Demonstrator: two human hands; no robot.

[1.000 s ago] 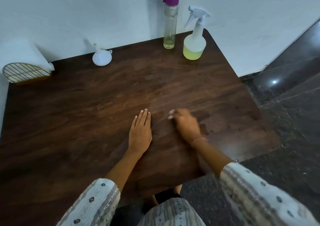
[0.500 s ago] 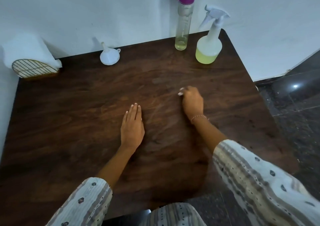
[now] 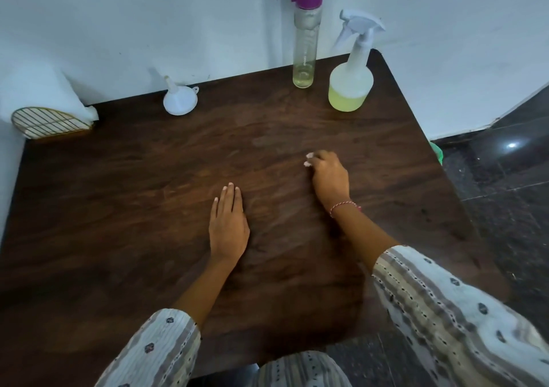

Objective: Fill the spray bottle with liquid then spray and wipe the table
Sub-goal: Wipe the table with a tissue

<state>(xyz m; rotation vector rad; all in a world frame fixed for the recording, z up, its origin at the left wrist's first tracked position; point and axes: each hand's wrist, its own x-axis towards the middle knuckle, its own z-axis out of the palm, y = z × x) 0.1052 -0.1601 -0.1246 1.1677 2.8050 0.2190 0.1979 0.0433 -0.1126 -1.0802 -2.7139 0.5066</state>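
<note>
The white spray bottle [image 3: 350, 85], with yellow-green liquid in its lower part, stands at the table's far right corner. Just left of it is a tall clear bottle [image 3: 303, 42] with a purple cap and a little liquid at the bottom. A white funnel [image 3: 180, 100] lies upside down at the far edge. My right hand [image 3: 330, 175] is curled on the dark wooden table [image 3: 118, 208], pressing down a small white tissue wad [image 3: 308, 159] that peeks out at the fingertips. My left hand [image 3: 228, 226] lies flat on the table, holding nothing.
A gold wire holder with white tissues [image 3: 50, 119] sits at the far left corner against the wall. The white wall runs along the table's far side. Dark tiled floor [image 3: 502, 178] lies to the right, with something green [image 3: 436, 152] at the table's right edge.
My right hand has slid with the tissue away from me across the table, then nearly stopped. My left hand has stayed flat in place.
</note>
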